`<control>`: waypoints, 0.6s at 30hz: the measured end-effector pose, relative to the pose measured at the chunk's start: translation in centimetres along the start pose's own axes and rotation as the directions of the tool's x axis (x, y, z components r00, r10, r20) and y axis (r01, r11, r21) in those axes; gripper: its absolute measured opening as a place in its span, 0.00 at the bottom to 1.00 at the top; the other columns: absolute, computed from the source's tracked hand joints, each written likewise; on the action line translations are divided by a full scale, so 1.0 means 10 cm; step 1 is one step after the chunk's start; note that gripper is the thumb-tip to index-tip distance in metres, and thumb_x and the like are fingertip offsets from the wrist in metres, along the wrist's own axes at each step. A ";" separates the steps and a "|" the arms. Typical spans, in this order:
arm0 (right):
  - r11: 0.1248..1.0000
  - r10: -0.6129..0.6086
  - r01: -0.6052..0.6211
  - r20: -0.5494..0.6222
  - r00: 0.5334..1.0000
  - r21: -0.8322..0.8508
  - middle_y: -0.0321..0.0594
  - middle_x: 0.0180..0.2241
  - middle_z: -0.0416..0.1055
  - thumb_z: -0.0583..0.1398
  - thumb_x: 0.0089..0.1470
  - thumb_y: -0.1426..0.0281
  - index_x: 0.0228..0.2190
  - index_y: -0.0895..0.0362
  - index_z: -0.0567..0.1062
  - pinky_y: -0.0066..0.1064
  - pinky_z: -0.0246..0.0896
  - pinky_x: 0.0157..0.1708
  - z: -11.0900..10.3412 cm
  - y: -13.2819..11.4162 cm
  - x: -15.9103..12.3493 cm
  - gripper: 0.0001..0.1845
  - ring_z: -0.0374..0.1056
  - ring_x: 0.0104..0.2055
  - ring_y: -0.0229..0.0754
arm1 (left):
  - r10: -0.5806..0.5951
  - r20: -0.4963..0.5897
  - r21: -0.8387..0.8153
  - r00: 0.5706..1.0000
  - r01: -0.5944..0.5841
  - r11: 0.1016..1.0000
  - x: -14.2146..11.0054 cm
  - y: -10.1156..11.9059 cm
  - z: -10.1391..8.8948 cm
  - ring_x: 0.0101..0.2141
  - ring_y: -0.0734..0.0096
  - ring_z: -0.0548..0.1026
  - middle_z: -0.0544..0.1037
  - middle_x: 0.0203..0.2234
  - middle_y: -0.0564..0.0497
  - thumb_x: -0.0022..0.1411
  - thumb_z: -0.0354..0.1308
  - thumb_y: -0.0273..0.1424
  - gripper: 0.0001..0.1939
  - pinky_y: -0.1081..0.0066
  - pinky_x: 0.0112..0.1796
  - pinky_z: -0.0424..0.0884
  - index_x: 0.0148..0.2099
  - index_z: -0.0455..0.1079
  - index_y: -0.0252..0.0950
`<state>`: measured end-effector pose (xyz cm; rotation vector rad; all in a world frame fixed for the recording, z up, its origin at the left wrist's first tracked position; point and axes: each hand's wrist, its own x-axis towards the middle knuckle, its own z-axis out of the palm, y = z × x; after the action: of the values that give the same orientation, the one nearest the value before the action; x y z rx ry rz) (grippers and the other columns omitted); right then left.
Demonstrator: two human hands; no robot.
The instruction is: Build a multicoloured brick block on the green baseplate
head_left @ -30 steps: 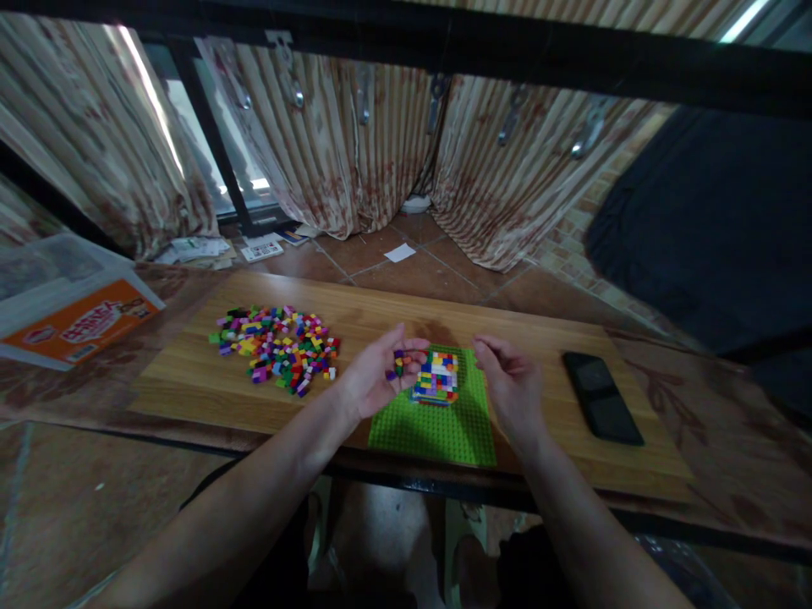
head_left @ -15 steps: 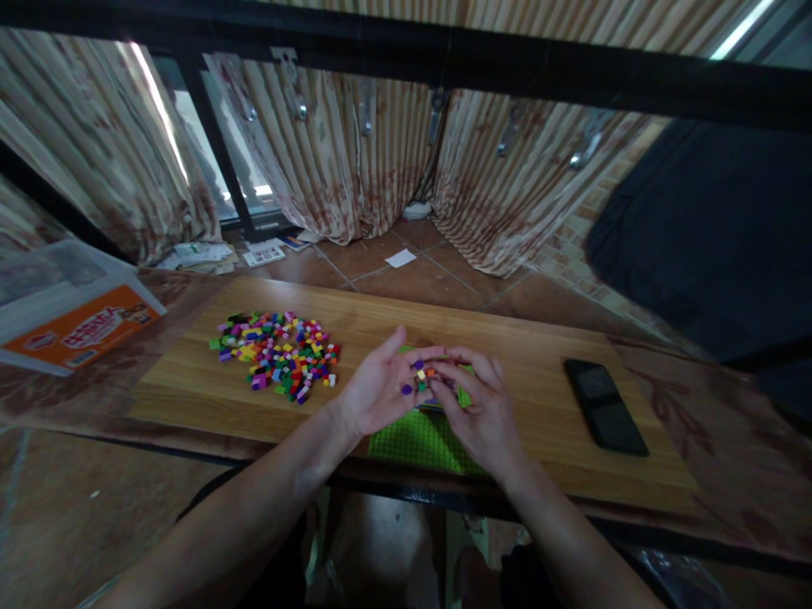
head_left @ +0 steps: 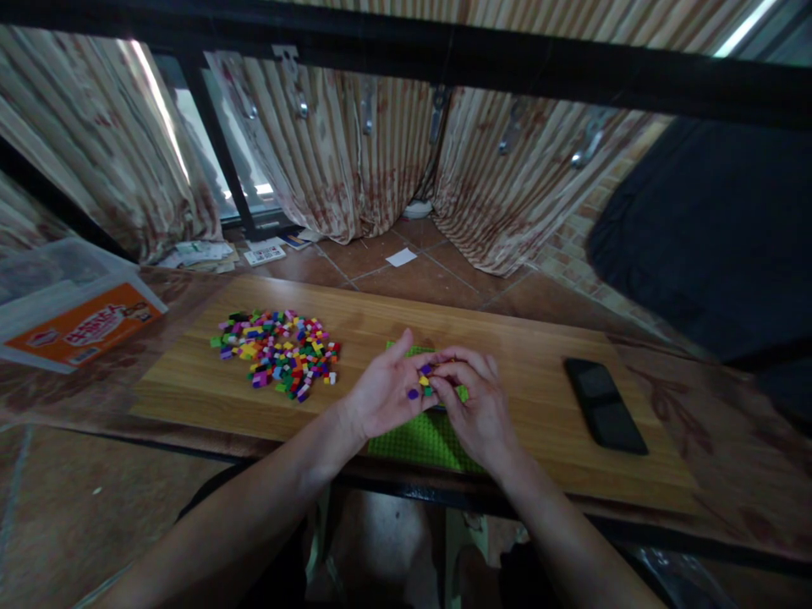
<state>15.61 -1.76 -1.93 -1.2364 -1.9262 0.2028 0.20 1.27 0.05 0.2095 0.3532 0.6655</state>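
Note:
My left hand (head_left: 388, 393) is palm up over the green baseplate (head_left: 425, 447), with its thumb spread away. Several small toy bricks (head_left: 425, 381), purple, yellow and green, lie on its fingers. My right hand (head_left: 479, 406) meets those fingertips from the right, its thumb and fingers pinched together beside the bricks. Whatever is in that pinch is too small and covered to make out. Both hands hide most of the multicoloured brick block on the baseplate.
A loose pile of coloured bricks (head_left: 279, 351) lies on the left of the wooden board (head_left: 526, 364). A black phone (head_left: 606, 406) rests at the right. A clear plastic box with an orange label (head_left: 85, 326) stands at the far left.
My right hand has come left from the baseplate's right side to the left fingertips. My left hand has opened flatter around its bricks. The block is now covered.

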 end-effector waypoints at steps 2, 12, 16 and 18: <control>1.000 0.008 -0.008 -0.019 1.000 0.013 0.43 0.44 0.72 0.58 0.59 0.69 0.33 0.54 0.75 0.42 0.61 0.48 -0.02 0.03 0.00 0.05 0.66 0.48 0.45 | 0.009 -0.014 0.028 1.000 -0.009 1.000 -0.01 0.00 0.01 0.33 0.70 0.74 0.77 0.33 0.43 0.69 0.39 0.47 0.31 0.71 0.40 0.69 0.47 0.70 0.25; 0.952 0.274 -0.255 -0.099 0.957 0.168 0.37 0.29 0.77 0.59 0.57 0.63 0.31 0.54 0.76 0.35 0.67 0.34 -0.16 0.32 -0.01 0.08 0.73 0.32 0.42 | 0.312 -0.390 0.468 0.866 -0.105 0.877 -0.09 0.18 -0.03 0.22 0.82 0.69 0.77 0.27 0.49 0.61 0.59 0.31 0.09 0.80 0.23 0.62 0.36 0.75 0.29; 0.990 0.140 -0.139 -0.013 0.990 0.035 0.38 0.32 0.78 0.58 0.59 0.66 0.33 0.53 0.78 0.35 0.67 0.36 -0.12 0.28 -0.01 0.08 0.73 0.35 0.42 | 0.355 -0.371 0.533 0.858 -0.116 0.838 -0.07 0.16 -0.04 0.20 0.84 0.66 0.75 0.25 0.51 0.59 0.60 0.29 0.07 0.81 0.20 0.57 0.34 0.76 0.29; 0.996 0.085 -0.085 0.014 0.996 -0.010 0.39 0.33 0.77 0.57 0.60 0.67 0.34 0.52 0.78 0.35 0.67 0.36 -0.09 0.27 -0.02 0.09 0.73 0.35 0.42 | 0.352 -0.354 0.554 0.866 -0.109 0.826 -0.04 0.13 -0.06 0.19 0.85 0.63 0.74 0.24 0.51 0.57 0.60 0.28 0.07 0.81 0.19 0.53 0.33 0.76 0.29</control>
<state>18.17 -0.76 -2.88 -1.3276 -1.8899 0.2479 -1.10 2.05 -0.04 0.6343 0.9685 0.8582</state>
